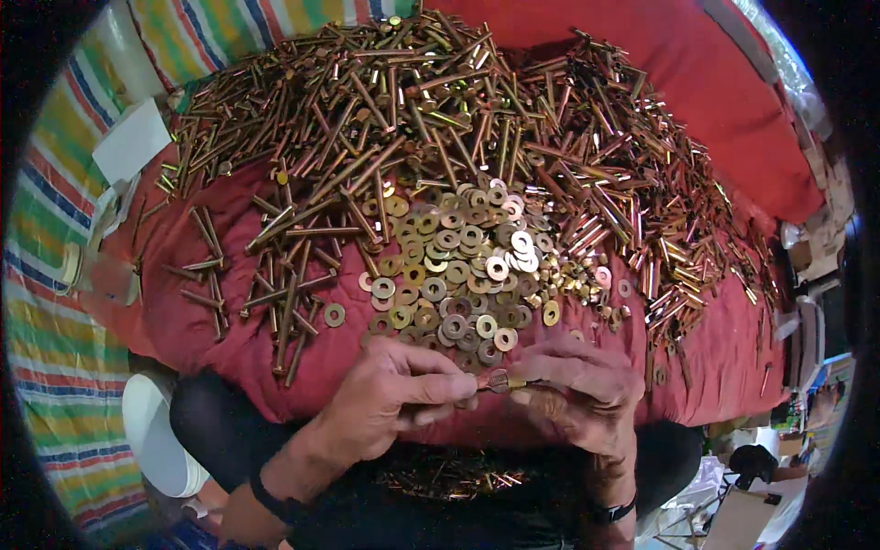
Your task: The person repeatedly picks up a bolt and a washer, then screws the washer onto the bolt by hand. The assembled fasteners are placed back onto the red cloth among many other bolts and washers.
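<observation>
Metal piece: a slim, brass-and-reddish metal piece (pixel 499 379) is held level between both hands, in front of the near edge of the red cloth (pixel 724 367); it may be a bolt with a nut or washer on it, but it is too small and blurred to be sure.
Left hand: the person's left hand (pixel 390 392) has thumb and forefinger pinched together on the piece's left end.
Right hand: the person's right hand (pixel 587 390), slightly blurred, has thumb and fingers closed on its right end.
Washers: a heap of flat, round, brass-coloured metal washers (pixel 449 275) lies just beyond the hands, mid-cloth; one lies apart to the left.
Nuts: small, shiny, gold-toned metal nuts (pixel 570 277) adjoin the washers' right side.
Bolts: a broad mound of long, bronze-coloured metal bolts (pixel 376 119) spans the cloth's far edge and runs down toward its right edge; others lie loosely left of the washers.
Bucket: a white, round bucket (pixel 151 431) stands beside the cloth's near left corner.
</observation>
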Demonstrator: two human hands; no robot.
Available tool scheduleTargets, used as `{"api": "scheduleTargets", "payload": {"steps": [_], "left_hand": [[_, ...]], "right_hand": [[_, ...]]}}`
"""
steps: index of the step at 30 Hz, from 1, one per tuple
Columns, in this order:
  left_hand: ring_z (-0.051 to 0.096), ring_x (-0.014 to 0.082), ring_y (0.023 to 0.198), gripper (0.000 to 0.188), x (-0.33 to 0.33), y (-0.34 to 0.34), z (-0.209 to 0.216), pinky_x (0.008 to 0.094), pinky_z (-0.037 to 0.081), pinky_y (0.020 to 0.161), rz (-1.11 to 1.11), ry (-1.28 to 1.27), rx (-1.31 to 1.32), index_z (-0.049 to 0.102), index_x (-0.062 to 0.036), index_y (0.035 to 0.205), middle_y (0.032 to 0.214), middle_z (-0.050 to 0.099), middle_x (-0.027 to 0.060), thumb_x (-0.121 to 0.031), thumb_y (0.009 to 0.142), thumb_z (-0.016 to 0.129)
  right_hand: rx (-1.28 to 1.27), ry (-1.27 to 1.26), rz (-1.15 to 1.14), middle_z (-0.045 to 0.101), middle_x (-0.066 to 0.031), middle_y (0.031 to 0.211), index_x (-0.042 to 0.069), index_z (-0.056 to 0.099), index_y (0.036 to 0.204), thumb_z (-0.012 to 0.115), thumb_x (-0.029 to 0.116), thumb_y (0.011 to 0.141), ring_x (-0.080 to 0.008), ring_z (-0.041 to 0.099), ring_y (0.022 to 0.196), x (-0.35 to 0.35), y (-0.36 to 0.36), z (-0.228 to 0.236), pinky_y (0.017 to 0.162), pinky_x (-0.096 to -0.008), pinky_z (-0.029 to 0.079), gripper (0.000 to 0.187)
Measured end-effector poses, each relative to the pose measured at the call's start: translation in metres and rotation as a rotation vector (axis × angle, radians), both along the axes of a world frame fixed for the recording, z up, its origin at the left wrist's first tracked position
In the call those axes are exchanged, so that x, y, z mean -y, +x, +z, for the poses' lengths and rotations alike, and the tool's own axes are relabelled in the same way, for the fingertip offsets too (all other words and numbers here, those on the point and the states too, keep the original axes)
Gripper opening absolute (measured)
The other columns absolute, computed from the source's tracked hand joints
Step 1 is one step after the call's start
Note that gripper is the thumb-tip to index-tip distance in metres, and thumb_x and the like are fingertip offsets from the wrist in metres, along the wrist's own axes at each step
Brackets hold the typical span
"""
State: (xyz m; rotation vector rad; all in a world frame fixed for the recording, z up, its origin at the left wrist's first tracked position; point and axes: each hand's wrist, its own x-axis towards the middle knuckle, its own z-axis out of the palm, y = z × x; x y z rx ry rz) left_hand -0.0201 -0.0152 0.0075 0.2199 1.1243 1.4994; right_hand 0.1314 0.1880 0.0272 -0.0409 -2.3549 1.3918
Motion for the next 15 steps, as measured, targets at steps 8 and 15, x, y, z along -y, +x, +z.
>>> {"api": "scheduleTargets", "payload": {"steps": [8, 15], "left_hand": [[0.062, 0.0105, 0.059, 0.023, 0.001, 0.002, -0.007, 0.0243, 0.043, 0.051, -0.059, -0.028, -0.209, 0.078, 0.0038, 0.096, 0.083, 0.077, 0.0071, -0.019, 0.092, 0.080], [0.066, 0.0177, 0.057, 0.015, -0.006, 0.017, -0.001, 0.0331, 0.048, 0.053, 0.132, 0.190, -1.120, 0.078, -0.0009, 0.096, 0.070, 0.069, 0.0090, -0.015, 0.091, 0.081]], "right_hand": [[0.062, 0.026, -0.004, 0.077, -0.0081, 0.096, 0.005, 0.079, 0.106, 0.088, 0.008, 0.079, -0.0223, 0.076, 0.087, 0.005, 0.002, -0.002, 0.074, -0.0317, 0.060, 0.029], [0.151, 0.070, -0.069, 0.071, -0.0092, 0.084, 0.001, 0.074, 0.101, 0.081, 0.018, 0.091, -0.0247, 0.070, 0.073, 0.006, 0.003, 0.003, 0.064, -0.0360, 0.052, 0.020]]}}
